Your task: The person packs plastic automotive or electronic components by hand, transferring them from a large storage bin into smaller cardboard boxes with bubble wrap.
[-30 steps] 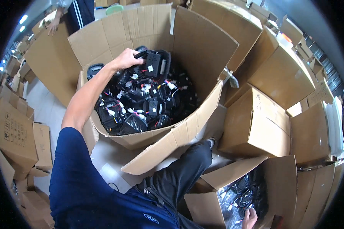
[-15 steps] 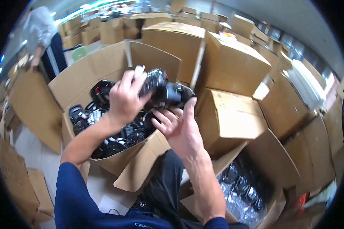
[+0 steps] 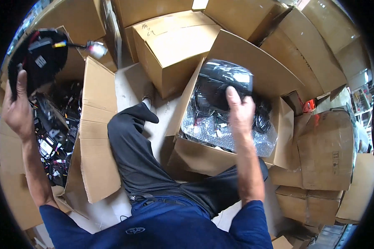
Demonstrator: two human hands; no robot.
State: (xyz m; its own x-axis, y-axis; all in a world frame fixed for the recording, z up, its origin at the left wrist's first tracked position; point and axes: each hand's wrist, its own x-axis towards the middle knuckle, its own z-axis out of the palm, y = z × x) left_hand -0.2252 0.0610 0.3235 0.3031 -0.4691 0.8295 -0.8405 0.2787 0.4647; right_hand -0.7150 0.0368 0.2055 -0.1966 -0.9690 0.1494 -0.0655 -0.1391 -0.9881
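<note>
1. Head view, left side: my left hand (image 3: pixel 18 114) has its thumb on the near face of a round black part (image 3: pixel 40 68); the other fingers are mostly hidden, so I cannot tell how they grip it. The part is raised over the left carton (image 3: pixel 99 141), where black wired pieces (image 3: pixel 50 145) lie heaped.
2. A cable runs out to the right from that part and ends in a pale connector (image 3: pixel 97 49). I judge it best to hold the body and keep this loose lead from snagging on the flap.
3. Head view, right side: my right hand (image 3: pixel 242 112) pinches a glossy black part (image 3: pixel 226 74), thumb across its near side; the rest of the grip is unclear.
4. That part is over the open right carton (image 3: pixel 205 157), above bubble wrap (image 3: pixel 257 143) with other dark parts; I cannot tell whether it touches them.
5. The shiny face probably scuffs easily, so a firm edge grip, level movement and leads kept out from underneath would suit it.
</note>
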